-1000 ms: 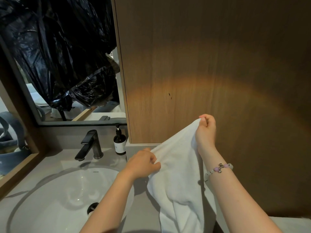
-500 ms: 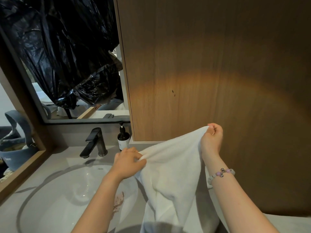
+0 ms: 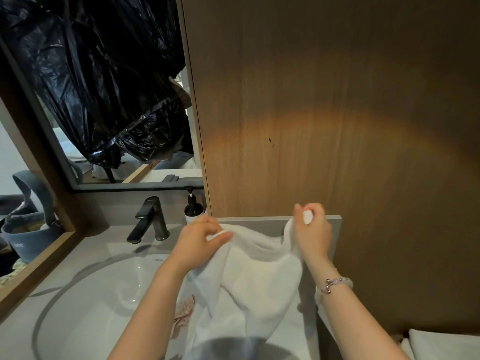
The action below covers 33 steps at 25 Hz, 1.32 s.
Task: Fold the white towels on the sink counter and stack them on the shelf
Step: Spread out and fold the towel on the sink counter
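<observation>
Fingers [image 3: 220,236] of my left hand [image 3: 200,240] are curled in a pinch on one top corner of the white towel [image 3: 259,276], thumb against forefinger with a little cloth showing between them. My right hand [image 3: 311,229] pinches the other corner slightly higher, a small tab of white poking out of its curled fingers [image 3: 315,211]. Both grips sit right at the hem. I judge the first risk to be a corner slipping free if I snap or stretch the cloth, which would drop the towel half-open.

Between the hands the top edge sags rather than running taut. The body hangs in loose folds in front of me, and its lower part is lost below the frame. Folding from this slack would, I think, give skewed edges and a lumpy stack.

To the left, the towel hangs just beside the right rim of the white basin [image 3: 104,294]. A pinkish-brown mark [image 3: 185,310] shows next to the cloth; I cannot tell what it is. A hem swinging into the bowl or across that mark may pick up wet or dirt.

Farther back, the black faucet [image 3: 150,219] and the soap pump bottle [image 3: 193,207] stand on the grey worktop [image 3: 85,245] near my left hand. A wide sweep leftward could knock the bottle over. The bead bracelet [image 3: 335,284] on my right wrist could snag the terry loops. White cloth [image 3: 441,341] at the lower right may be more towels, and I cannot see the shelf.
</observation>
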Motion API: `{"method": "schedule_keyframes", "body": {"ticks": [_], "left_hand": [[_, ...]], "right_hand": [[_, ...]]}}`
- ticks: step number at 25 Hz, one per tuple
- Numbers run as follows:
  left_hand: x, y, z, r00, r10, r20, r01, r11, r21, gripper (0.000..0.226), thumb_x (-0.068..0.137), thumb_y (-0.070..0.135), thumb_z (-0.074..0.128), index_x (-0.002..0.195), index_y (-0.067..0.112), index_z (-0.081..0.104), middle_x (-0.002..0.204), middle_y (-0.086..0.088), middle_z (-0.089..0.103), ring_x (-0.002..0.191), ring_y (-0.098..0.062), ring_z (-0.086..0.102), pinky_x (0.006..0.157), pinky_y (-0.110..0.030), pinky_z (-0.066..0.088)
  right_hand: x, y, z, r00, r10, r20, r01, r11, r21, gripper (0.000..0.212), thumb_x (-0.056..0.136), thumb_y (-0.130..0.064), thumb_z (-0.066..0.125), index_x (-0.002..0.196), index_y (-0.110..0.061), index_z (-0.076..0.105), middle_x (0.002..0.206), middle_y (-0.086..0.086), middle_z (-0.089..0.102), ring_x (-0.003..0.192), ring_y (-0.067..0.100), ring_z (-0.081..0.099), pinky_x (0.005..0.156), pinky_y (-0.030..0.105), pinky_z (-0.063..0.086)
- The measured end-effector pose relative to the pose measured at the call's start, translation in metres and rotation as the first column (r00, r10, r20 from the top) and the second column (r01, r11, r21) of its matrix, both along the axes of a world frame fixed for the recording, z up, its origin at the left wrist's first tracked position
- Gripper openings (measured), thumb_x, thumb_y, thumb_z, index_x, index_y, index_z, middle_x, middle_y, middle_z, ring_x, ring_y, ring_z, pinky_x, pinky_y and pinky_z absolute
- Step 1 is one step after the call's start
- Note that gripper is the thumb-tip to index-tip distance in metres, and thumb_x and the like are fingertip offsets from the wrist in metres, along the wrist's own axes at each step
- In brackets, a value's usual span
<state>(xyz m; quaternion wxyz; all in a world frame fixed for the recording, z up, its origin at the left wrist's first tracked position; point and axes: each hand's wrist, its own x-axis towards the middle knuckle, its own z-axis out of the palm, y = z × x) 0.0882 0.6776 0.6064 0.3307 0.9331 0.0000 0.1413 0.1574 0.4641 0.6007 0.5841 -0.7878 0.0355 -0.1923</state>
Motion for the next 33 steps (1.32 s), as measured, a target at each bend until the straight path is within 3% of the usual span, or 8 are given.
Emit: {"method": "schedule_keyframes", "body": {"ticks": [2,5,10,13,17,23,26,33], "left_hand": [[0.01,-0.012,0.006,0.997,-0.07,-0.039,0.076,0.984,0.163,0.044,0.077,0.061,0.047,0.079,0.023,0.068,0.092,0.016,0.052,0.091,-0.006,0.052,0.089,-0.03,0.039],[0.016,-0.025,0.009,0.994,-0.112,-0.013,0.113,0.985,0.132,0.041,0.076,0.064,0.034,0.077,0.034,0.062,0.095,0.018,0.052,0.091,-0.001,0.051,0.091,-0.034,0.035],[0.02,-0.024,0.011,0.995,-0.103,0.003,0.102,0.991,0.086,0.026,0.092,0.04,0.049,0.066,0.041,0.047,0.098,0.02,0.046,0.086,0.007,0.046,0.093,-0.034,0.031],[0.02,-0.02,0.012,0.99,-0.14,-0.02,0.141,0.99,0.033,0.025,0.092,0.038,0.051,0.067,0.04,0.051,0.099,0.021,0.047,0.089,0.004,0.047,0.098,-0.038,0.034],[0.014,-0.014,0.015,0.989,-0.14,-0.047,0.141,0.99,0.026,0.025,0.091,0.036,0.057,0.066,0.03,0.059,0.098,0.018,0.053,0.089,0.005,0.051,0.091,-0.021,0.036],[0.002,0.01,0.007,0.98,0.055,-0.191,0.017,0.935,0.354,0.059,0.082,0.06,0.053,0.049,0.019,0.027,0.043,0.003,0.033,0.051,-0.01,0.032,0.074,-0.021,0.026],[-0.007,0.021,0.002,0.973,0.049,-0.227,-0.013,0.987,0.157,0.048,0.084,0.049,0.061,0.05,0.018,0.046,0.042,0.013,0.045,0.048,-0.007,0.038,0.065,-0.026,0.028],[-0.011,0.025,0.007,0.998,0.041,-0.05,-0.05,0.98,-0.191,0.028,0.091,0.028,0.058,0.076,0.004,0.063,0.073,-0.016,0.061,0.065,-0.014,0.052,0.067,-0.03,0.041]], "right_hand": [[-0.009,0.015,-0.009,0.979,0.205,0.007,-0.204,0.976,-0.08,0.02,0.088,-0.044,0.059,0.088,-0.024,0.058,0.08,-0.003,0.064,0.077,0.019,0.06,0.065,0.03,0.045],[-0.014,0.032,-0.019,0.913,0.404,-0.059,-0.408,0.9,-0.149,0.019,0.084,-0.053,0.058,0.087,-0.036,0.066,0.089,-0.013,0.069,0.09,0.009,0.062,0.078,0.027,0.048],[-0.012,0.025,-0.027,0.786,0.6,-0.145,-0.618,0.762,-0.195,0.044,0.064,-0.075,0.058,0.08,-0.036,0.069,0.071,-0.014,0.067,0.072,0.004,0.061,0.072,0.032,0.048],[-0.012,0.019,-0.026,0.742,0.644,-0.185,-0.67,0.717,-0.194,0.061,0.066,-0.065,0.06,0.069,-0.004,0.059,0.055,-0.001,0.047,0.052,0.013,0.04,0.054,0.031,0.032],[-0.007,0.011,-0.02,0.76,0.635,-0.139,-0.648,0.758,-0.078,0.042,0.085,-0.032,0.066,0.054,-0.015,0.044,0.051,-0.004,0.037,0.049,0.01,0.032,0.049,0.027,0.026],[0.005,-0.006,-0.011,0.84,0.539,-0.07,-0.54,0.842,-0.006,0.03,0.087,-0.019,0.066,0.073,0.007,0.06,0.057,0.001,0.046,0.043,0.002,0.037,0.047,0.017,0.031],[0.011,-0.016,-0.007,0.854,0.512,-0.092,-0.513,0.858,0.005,0.022,0.086,-0.019,0.067,0.079,0.001,0.065,0.06,0.002,0.05,0.041,-0.001,0.039,0.045,0.014,0.032],[0.006,-0.02,-0.005,0.86,0.499,-0.102,-0.495,0.866,0.068,0.018,0.084,-0.017,0.069,0.071,-0.006,0.065,0.051,-0.007,0.053,0.04,-0.001,0.044,0.042,0.011,0.033]]}}
